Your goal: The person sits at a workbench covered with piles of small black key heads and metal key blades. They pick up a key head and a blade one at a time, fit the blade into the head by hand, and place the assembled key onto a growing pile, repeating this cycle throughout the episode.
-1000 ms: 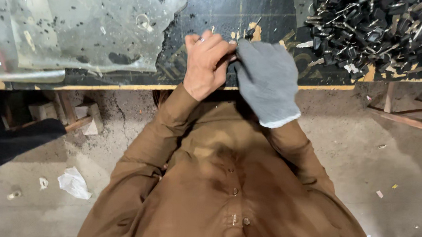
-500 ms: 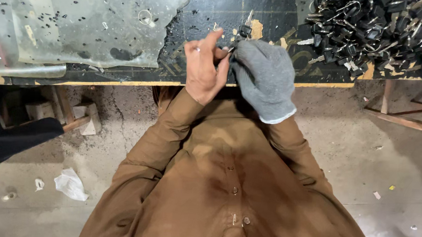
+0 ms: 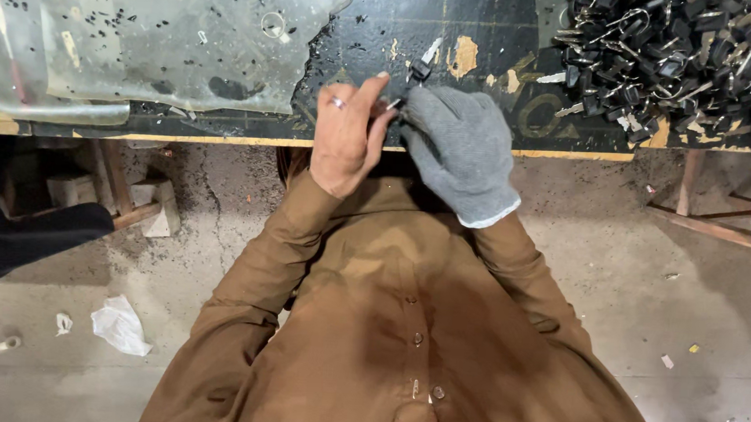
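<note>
My left hand [image 3: 350, 134] is bare, with a ring on one finger, and pinches a small metal piece at the dark table's [image 3: 388, 27] front edge. My right hand [image 3: 455, 146] wears a grey knit glove and closes on the same small black-and-metal part [image 3: 418, 70], whose black end sticks up above the glove. The two hands touch each other over the part. My brown sleeves and shirt fill the lower middle of the view.
A heap of small black parts with metal rings [image 3: 677, 56] lies on the table at the right. A clear plastic sheet [image 3: 142, 27] covers the table's left. Crumpled paper [image 3: 121, 325] lies on the concrete floor; wooden blocks [image 3: 151, 208] sit under the table.
Both hands have shifted slightly up onto the table. The small black part now shows above the gloved fingers, and my left fingers have moved to pinch beside it.
</note>
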`<action>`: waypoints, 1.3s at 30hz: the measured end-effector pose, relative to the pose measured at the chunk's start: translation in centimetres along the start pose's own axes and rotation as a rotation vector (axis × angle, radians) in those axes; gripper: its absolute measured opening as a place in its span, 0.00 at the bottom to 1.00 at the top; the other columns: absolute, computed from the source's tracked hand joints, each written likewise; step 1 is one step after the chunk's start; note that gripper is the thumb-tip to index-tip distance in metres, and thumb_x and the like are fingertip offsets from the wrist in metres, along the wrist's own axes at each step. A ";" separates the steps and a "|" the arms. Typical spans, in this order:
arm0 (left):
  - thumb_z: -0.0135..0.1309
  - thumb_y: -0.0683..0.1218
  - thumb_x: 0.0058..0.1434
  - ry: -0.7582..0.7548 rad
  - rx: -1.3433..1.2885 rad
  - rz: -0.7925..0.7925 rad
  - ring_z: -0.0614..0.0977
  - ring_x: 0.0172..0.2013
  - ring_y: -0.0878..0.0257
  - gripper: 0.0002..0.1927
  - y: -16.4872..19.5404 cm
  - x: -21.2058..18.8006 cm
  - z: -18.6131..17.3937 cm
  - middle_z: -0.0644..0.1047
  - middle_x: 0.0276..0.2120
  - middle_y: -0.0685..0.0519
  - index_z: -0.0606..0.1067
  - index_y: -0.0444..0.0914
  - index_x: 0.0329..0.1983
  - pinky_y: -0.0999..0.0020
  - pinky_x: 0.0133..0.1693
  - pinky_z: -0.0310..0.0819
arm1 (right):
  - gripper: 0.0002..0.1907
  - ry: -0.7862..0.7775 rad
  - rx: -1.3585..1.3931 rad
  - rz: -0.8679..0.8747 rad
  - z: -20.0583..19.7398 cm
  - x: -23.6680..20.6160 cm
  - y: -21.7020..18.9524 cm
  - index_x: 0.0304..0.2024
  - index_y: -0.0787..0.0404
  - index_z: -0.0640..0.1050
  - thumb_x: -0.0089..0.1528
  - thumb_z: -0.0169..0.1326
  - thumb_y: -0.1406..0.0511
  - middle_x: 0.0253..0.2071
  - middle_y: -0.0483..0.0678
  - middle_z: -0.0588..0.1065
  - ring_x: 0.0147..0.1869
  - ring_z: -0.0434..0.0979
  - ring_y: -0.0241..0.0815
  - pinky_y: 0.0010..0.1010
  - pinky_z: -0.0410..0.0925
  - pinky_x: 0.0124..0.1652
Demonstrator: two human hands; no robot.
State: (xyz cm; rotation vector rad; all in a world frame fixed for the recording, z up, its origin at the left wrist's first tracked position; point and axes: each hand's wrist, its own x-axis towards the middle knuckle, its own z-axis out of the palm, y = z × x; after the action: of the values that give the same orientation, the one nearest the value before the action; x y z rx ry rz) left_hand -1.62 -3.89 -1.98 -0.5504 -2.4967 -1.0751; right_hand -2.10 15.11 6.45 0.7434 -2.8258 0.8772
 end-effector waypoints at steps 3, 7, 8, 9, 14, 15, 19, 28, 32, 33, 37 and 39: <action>0.62 0.35 0.65 -0.010 -0.087 0.008 0.75 0.41 0.55 0.30 0.6 -0.2 0.0 0.76 0.39 0.52 0.64 0.33 0.68 0.58 0.54 0.65 | 0.19 -0.010 0.059 0.011 -0.4 0.9 -0.2 0.57 0.59 0.78 0.63 0.62 0.67 0.48 0.52 0.77 0.49 0.76 0.57 0.44 0.70 0.47; 0.66 0.39 0.61 -0.043 -0.190 -0.034 0.76 0.41 0.55 0.36 2.5 -0.2 -1.4 0.75 0.37 0.53 0.61 0.32 0.69 0.57 0.53 0.65 | 0.10 -0.162 0.513 0.065 -3.5 2.1 1.1 0.49 0.59 0.80 0.65 0.61 0.67 0.45 0.49 0.80 0.49 0.82 0.49 0.35 0.73 0.49; 0.67 0.41 0.59 -0.056 -0.251 -0.056 0.76 0.41 0.55 0.39 3.0 0.0 -1.8 0.74 0.37 0.53 0.61 0.31 0.69 0.56 0.52 0.64 | 0.11 -0.072 0.488 0.113 -4.0 2.0 1.2 0.50 0.60 0.80 0.65 0.61 0.67 0.46 0.50 0.80 0.49 0.82 0.48 0.34 0.73 0.50; 0.63 0.38 0.61 -0.088 -0.302 -0.057 0.76 0.45 0.55 0.35 3.0 0.4 -2.1 0.75 0.41 0.52 0.61 0.34 0.70 0.57 0.54 0.65 | 0.11 0.014 0.464 0.156 -4.3 1.7 1.1 0.51 0.62 0.80 0.66 0.61 0.67 0.46 0.51 0.80 0.49 0.81 0.48 0.34 0.72 0.51; 0.53 0.35 0.59 -0.159 -0.011 0.125 0.71 0.55 0.50 0.30 0.6 4.4 -1.0 0.71 0.58 0.43 0.72 0.46 0.66 0.55 0.57 0.61 | 0.07 -0.005 0.233 0.008 -3.5 0.1 0.4 0.43 0.61 0.78 0.64 0.61 0.68 0.39 0.50 0.76 0.44 0.78 0.51 0.38 0.71 0.47; 0.53 0.36 0.60 -0.181 0.036 0.109 0.71 0.54 0.51 0.28 0.0 5.3 -0.2 0.72 0.56 0.46 0.73 0.47 0.63 0.55 0.56 0.60 | 0.07 -0.064 0.134 -0.040 -3.2 0.3 0.6 0.41 0.61 0.77 0.62 0.62 0.68 0.36 0.51 0.74 0.42 0.76 0.53 0.40 0.70 0.44; 0.57 0.43 0.66 -0.166 0.198 0.035 0.71 0.50 0.54 0.12 -1.3 6.9 2.0 0.72 0.47 0.52 0.76 0.48 0.52 0.54 0.52 0.58 | 0.08 0.253 -0.356 0.084 -3.3 1.2 2.3 0.39 0.57 0.73 0.62 0.61 0.69 0.39 0.47 0.73 0.45 0.75 0.51 0.40 0.69 0.46; 0.59 0.40 0.63 0.025 -0.076 -0.173 0.75 0.42 0.55 0.14 1.1 3.7 0.6 0.75 0.39 0.54 0.75 0.37 0.52 0.57 0.50 0.58 | 0.17 0.173 0.066 0.037 -0.9 -0.2 1.3 0.52 0.64 0.77 0.62 0.62 0.67 0.50 0.54 0.78 0.53 0.77 0.55 0.42 0.68 0.53; 0.61 0.41 0.63 0.006 -0.026 -0.150 0.74 0.42 0.55 0.11 0.9 3.5 0.6 0.72 0.36 0.52 0.77 0.41 0.48 0.58 0.48 0.58 | 0.17 0.081 0.065 0.160 -0.2 1.6 1.1 0.53 0.60 0.78 0.62 0.63 0.67 0.49 0.52 0.79 0.52 0.77 0.55 0.42 0.69 0.52; 0.61 0.41 0.63 -0.007 -0.040 -0.139 0.74 0.41 0.55 0.11 0.6 3.6 0.6 0.71 0.35 0.52 0.77 0.41 0.47 0.58 0.47 0.58 | 0.17 0.071 0.051 0.144 -0.3 2.0 1.1 0.53 0.59 0.78 0.62 0.63 0.66 0.48 0.52 0.78 0.52 0.77 0.55 0.42 0.69 0.52; 0.59 0.37 0.59 -0.066 -0.062 -0.025 0.72 0.42 0.53 0.13 -0.3 3.8 0.4 0.69 0.35 0.50 0.76 0.39 0.48 0.57 0.48 0.59 | 0.15 -0.092 -0.164 0.064 -0.5 3.2 0.1 0.51 0.60 0.78 0.62 0.59 0.67 0.42 0.51 0.76 0.45 0.75 0.55 0.44 0.67 0.44; 0.57 0.35 0.57 -0.089 -0.055 0.005 0.71 0.43 0.52 0.17 -0.4 3.5 0.4 0.69 0.37 0.49 0.75 0.36 0.51 0.57 0.48 0.60 | 0.12 -0.080 -0.248 0.037 -0.3 3.5 -0.3 0.49 0.59 0.77 0.62 0.58 0.66 0.41 0.50 0.74 0.45 0.74 0.54 0.43 0.66 0.43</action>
State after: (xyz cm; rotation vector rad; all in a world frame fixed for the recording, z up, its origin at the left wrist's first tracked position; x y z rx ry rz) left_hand -4.88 -3.14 -0.76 -0.6329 -2.5464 -1.1436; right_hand -5.07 13.58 7.68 0.7088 -2.9514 0.4971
